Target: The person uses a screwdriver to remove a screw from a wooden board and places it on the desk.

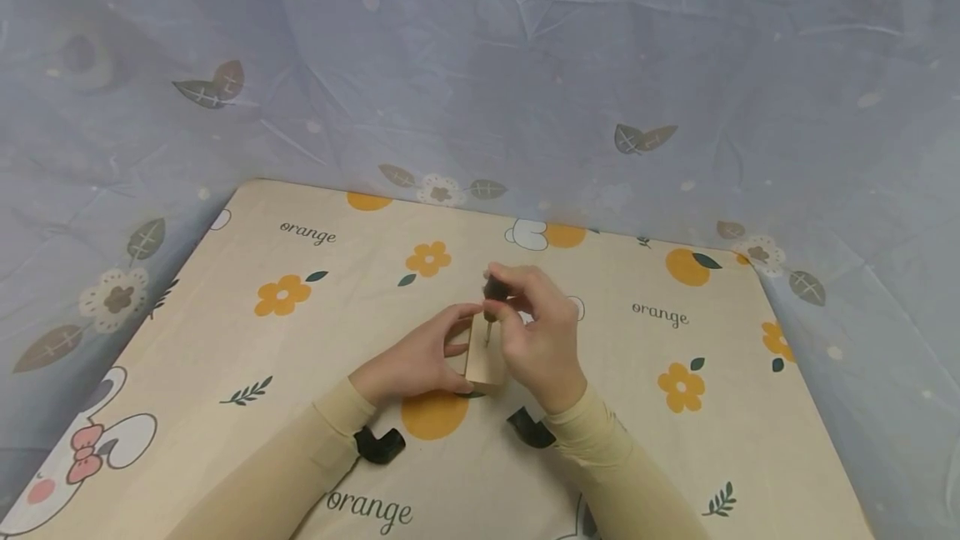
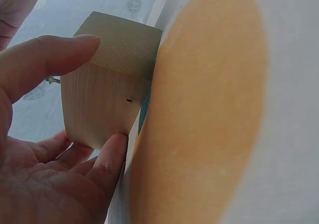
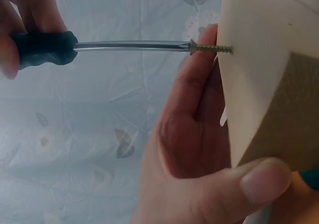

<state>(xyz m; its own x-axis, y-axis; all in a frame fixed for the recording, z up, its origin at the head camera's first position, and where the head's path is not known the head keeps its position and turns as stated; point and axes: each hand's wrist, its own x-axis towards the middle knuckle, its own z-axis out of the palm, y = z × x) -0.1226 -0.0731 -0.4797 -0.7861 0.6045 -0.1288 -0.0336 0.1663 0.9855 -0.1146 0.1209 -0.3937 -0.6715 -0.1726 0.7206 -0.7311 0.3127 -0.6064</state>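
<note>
A pale wooden block rests on the patterned tablecloth between both hands. My left hand grips its side, thumb at the near end and fingers along the left face. A small dark hole shows in that face in the left wrist view. From the block's top face stands a brass-coloured screw, its tip in the wood and most of its thread exposed. My right hand pinches the dark handle of a screwdriver, held upright with its tip at the screw head.
The tablecloth has printed oranges, flowers and lettering. Black curved wrist pieces sit at both sleeve cuffs. A grey-blue fabric backdrop hangs behind the table.
</note>
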